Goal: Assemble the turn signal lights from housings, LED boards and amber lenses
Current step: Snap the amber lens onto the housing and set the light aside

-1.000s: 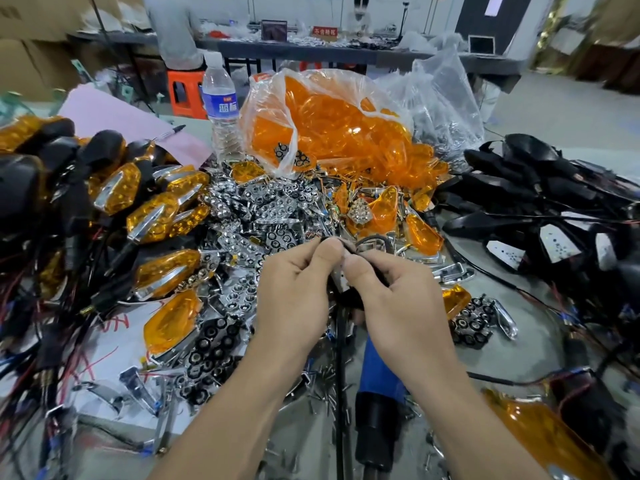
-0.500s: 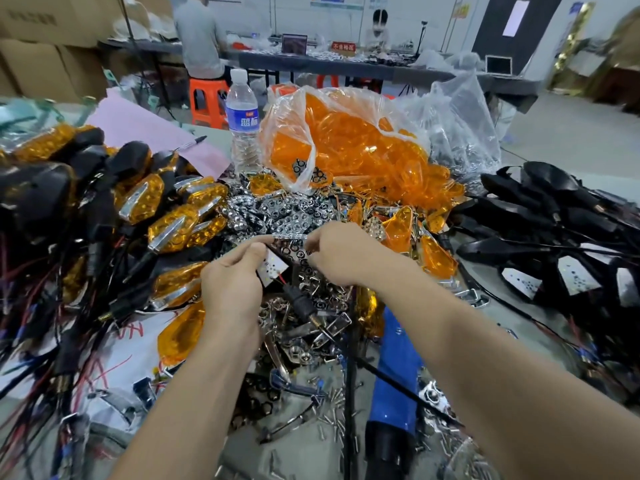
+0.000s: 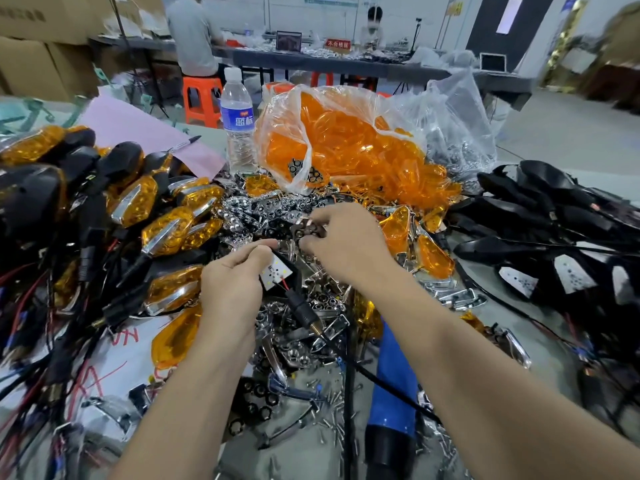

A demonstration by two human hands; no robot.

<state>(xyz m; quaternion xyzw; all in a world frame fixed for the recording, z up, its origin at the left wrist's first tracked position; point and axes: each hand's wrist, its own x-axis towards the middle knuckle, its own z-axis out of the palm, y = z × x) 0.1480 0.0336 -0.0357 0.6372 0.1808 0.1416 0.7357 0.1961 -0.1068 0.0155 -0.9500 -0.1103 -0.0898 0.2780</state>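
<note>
Singly, left hand [image 3: 231, 284] grips housing [image 3: 296, 276], right hand [image 3: 348, 245] reflector [image 3: 307, 229].

Passage leftward was barred by wired finished lights [image 3: 162, 216], rightward by black housings [image 3: 554, 220], and ahead by the bag of amber lenses [image 3: 349, 150]. The middle was choked with chrome reflectors [image 3: 249, 216]. Some open surface [image 3: 298, 455], strewn with screws, was left at the near edge beside the blue tool [image 3: 393, 382].

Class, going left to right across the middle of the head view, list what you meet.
Finished lights → left hand, gripping an LED board → right hand, pinching a reflector → loose amber lenses → black housings.
</note>
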